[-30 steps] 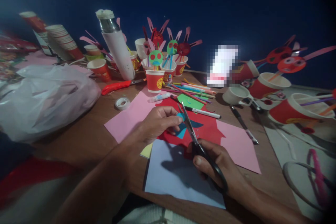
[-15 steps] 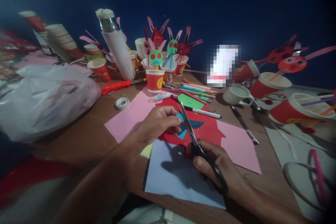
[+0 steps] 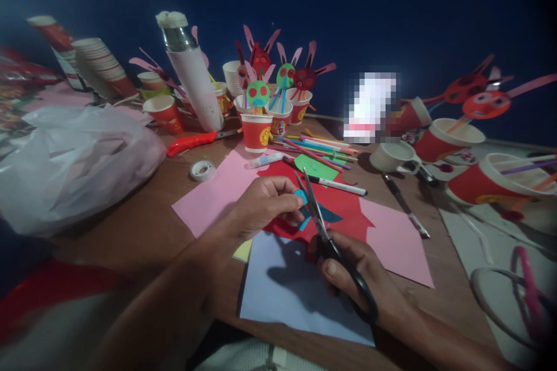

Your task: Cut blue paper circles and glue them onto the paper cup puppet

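My left hand (image 3: pixel 261 208) pinches a small blue paper piece (image 3: pixel 300 196) between thumb and fingers, just above a red paper sheet (image 3: pixel 343 211). My right hand (image 3: pixel 361 275) grips black-handled scissors (image 3: pixel 324 232), blades pointing up and away, their edges meeting the blue piece. A larger blue scrap (image 3: pixel 324 214) lies on the red sheet under the blades. Below my hands lies a pale lavender sheet (image 3: pixel 296 295), and pink sheets (image 3: pixel 217 194) spread to both sides on the wooden table (image 3: pixel 143 226).
Red paper cups (image 3: pixel 256 132) holding bunny-eared paper faces stand behind, beside a white bottle (image 3: pixel 191 78), cup stacks (image 3: pixel 102 66), a tape roll (image 3: pixel 202 170), a red cutter (image 3: pixel 194 142), coloured pencils (image 3: pixel 317 148) and a marker (image 3: pixel 339 186). A plastic bag (image 3: pixel 73 156) lies left; tipped cups (image 3: pixel 448 139) right.
The blue piece has turned slightly in my left fingers and the scissor blades have shifted a little along it. Everything else on the table stays put.
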